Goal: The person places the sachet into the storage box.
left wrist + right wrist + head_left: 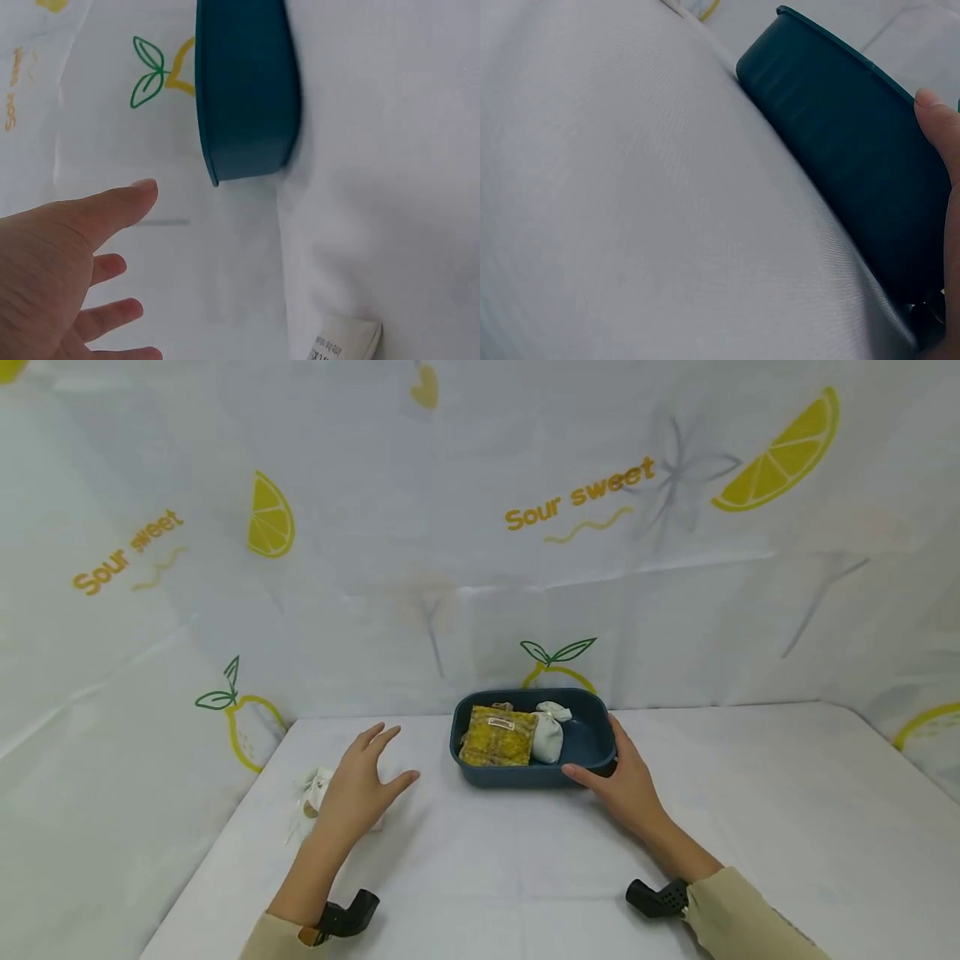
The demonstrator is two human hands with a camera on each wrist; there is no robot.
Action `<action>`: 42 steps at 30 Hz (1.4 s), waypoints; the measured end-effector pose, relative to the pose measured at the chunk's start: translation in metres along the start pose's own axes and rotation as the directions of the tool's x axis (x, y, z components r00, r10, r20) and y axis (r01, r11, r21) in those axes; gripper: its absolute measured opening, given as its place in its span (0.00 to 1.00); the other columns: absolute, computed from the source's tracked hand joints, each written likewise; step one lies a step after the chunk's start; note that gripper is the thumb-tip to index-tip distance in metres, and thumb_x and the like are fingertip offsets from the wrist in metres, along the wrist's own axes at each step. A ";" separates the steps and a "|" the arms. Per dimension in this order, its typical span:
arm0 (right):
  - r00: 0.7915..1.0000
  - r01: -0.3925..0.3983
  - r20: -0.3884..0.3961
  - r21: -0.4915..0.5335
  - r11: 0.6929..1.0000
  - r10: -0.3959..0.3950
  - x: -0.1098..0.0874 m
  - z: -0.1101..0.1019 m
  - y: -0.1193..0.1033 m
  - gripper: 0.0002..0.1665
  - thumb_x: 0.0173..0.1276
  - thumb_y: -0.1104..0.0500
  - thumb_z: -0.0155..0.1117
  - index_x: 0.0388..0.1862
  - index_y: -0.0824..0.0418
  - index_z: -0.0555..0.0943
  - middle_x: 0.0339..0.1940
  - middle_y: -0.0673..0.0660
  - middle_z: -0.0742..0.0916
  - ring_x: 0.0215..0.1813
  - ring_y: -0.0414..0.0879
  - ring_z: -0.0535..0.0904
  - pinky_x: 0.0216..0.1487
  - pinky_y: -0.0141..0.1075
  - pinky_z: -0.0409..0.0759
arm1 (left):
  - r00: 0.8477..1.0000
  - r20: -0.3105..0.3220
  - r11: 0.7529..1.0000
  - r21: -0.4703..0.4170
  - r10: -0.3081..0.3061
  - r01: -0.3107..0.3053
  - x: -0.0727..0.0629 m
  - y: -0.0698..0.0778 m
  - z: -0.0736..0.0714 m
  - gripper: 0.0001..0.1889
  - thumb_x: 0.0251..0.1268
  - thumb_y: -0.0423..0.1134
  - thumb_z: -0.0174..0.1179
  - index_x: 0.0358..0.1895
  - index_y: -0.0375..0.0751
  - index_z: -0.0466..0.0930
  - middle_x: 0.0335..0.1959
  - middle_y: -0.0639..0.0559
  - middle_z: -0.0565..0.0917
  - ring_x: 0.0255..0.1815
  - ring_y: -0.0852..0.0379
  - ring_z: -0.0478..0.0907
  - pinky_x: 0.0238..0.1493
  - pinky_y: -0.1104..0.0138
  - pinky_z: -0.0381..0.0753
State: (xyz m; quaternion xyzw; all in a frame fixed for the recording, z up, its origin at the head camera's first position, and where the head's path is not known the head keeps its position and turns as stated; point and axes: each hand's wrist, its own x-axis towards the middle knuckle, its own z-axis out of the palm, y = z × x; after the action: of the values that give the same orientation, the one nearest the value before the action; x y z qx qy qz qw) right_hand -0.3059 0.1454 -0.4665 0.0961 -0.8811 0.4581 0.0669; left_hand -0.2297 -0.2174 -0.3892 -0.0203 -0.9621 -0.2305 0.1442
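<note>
Right hand [630, 783] grips blue tray [513, 777] (long axis sideways) | left hand [363, 783], fingers spread, empty, off its left end

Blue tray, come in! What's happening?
Right hand grips blue tray. Left hand empty. Yellow packet, white pouch inside. Nothing visible between left hand and tray.

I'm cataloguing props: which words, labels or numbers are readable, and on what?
"Sour sweet": on the lemon-print backdrop, twice, left and right in the head view.
Label on the yellow packet in the teal tray: too small to read.
Print on the white packet: too small and cut off.
</note>
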 end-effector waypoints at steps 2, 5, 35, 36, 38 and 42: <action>1.000 0.002 -0.002 0.002 1.000 -0.002 0.000 0.000 0.000 0.67 0.63 0.39 0.72 0.85 0.59 0.42 0.84 0.67 0.54 0.83 0.66 0.50 0.78 0.65 0.56 | 1.000 -0.004 1.000 0.007 0.000 0.000 0.000 -0.003 -0.003 0.41 0.60 0.48 0.74 0.75 0.44 0.67 0.77 0.36 0.65 0.77 0.34 0.64 0.69 0.41 0.72; 1.000 0.004 0.001 0.008 1.000 -0.004 0.000 0.000 0.000 0.67 0.63 0.39 0.73 0.85 0.59 0.42 0.84 0.67 0.54 0.83 0.67 0.51 0.78 0.64 0.57 | 1.000 -0.007 0.999 0.037 -0.011 0.011 0.000 -0.008 -0.008 0.42 0.58 0.49 0.75 0.75 0.43 0.67 0.77 0.35 0.64 0.77 0.32 0.62 0.70 0.40 0.70; 1.000 -0.003 -0.002 -0.007 1.000 0.003 0.001 -0.001 0.002 0.67 0.63 0.38 0.72 0.85 0.58 0.42 0.84 0.66 0.54 0.83 0.66 0.51 0.78 0.64 0.58 | 0.950 0.176 0.956 0.192 -0.257 0.223 -0.002 -0.071 -0.004 0.53 0.43 0.61 0.79 0.72 0.34 0.69 0.68 0.25 0.71 0.61 0.23 0.74 0.54 0.36 0.78; 1.000 -0.003 -0.001 -0.007 1.000 0.003 0.001 -0.001 0.001 0.67 0.63 0.38 0.72 0.85 0.58 0.42 0.84 0.66 0.54 0.83 0.66 0.51 0.78 0.64 0.58 | 0.949 0.180 0.957 0.183 -0.257 0.225 -0.002 -0.071 -0.004 0.52 0.44 0.60 0.79 0.71 0.34 0.70 0.66 0.25 0.73 0.59 0.24 0.76 0.54 0.38 0.78; 1.000 -0.003 -0.001 -0.004 1.000 0.003 0.001 -0.001 0.001 0.67 0.63 0.38 0.72 0.85 0.58 0.42 0.84 0.66 0.54 0.83 0.66 0.51 0.78 0.64 0.57 | 0.949 0.190 0.961 0.166 -0.253 0.222 -0.002 -0.072 -0.004 0.49 0.45 0.59 0.78 0.69 0.35 0.73 0.63 0.26 0.76 0.57 0.27 0.78 0.54 0.39 0.78; 1.000 -0.002 0.002 -0.001 1.000 0.002 0.001 0.000 0.000 0.67 0.63 0.38 0.72 0.85 0.59 0.42 0.84 0.67 0.54 0.83 0.66 0.51 0.78 0.64 0.57 | 0.953 0.195 0.969 0.134 -0.230 0.207 -0.003 -0.074 -0.003 0.43 0.46 0.57 0.78 0.65 0.37 0.76 0.61 0.29 0.79 0.58 0.30 0.78 0.54 0.40 0.78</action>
State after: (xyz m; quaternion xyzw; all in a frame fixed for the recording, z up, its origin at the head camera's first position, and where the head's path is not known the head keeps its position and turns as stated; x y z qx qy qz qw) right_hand -0.3069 0.1458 -0.4665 0.0959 -0.8816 0.4576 0.0657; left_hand -0.2338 -0.2845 -0.4198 0.0704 -0.9796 -0.1874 0.0166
